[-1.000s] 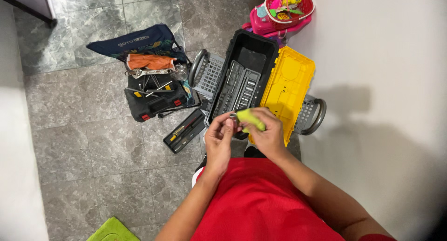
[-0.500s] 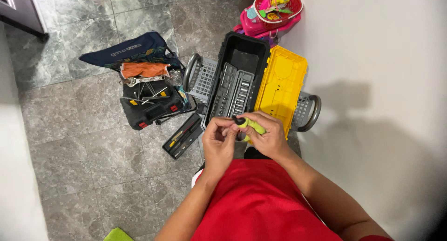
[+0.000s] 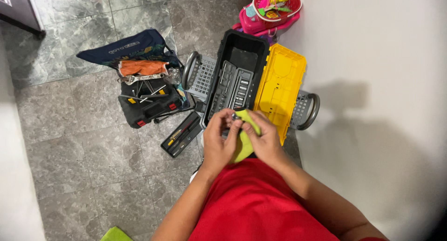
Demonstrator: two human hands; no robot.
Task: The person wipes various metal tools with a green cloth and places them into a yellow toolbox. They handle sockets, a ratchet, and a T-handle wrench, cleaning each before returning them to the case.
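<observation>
Wiping down a small metal socket-like piece (image 3: pixel 234 116) with a yellow-green cloth (image 3: pixel 244 139) is what's in hand in the head view, held up above the floor in front of the red shirt (image 3: pixel 260 206). The left hand (image 3: pixel 218 139) pinches the little piece at its fingertips, and the right hand (image 3: pixel 264 137) is curled around the cloth, pressing it against the piece. It's tiny in frame, so I can't say for sure it's a socket. My guess is the next bit calls for turning it in the fingers so the cloth reaches every side.

Just beyond the hands sits an open black toolbox (image 3: pixel 238 76) with a socket tray (image 3: pixel 233 90) inside and its yellow lid (image 3: pixel 281 90) flipped toward the wall. To the left on the floor: a black tool case (image 3: pixel 150 106) with red latches, an orange cloth (image 3: pixel 142 67) on a dark blue bag (image 3: pixel 128 48) with pale lettering, and a flat black tray of screwdrivers (image 3: pixel 181 134). A pink and red toy basket (image 3: pixel 272 8) sits at the far wall corner.
</observation>
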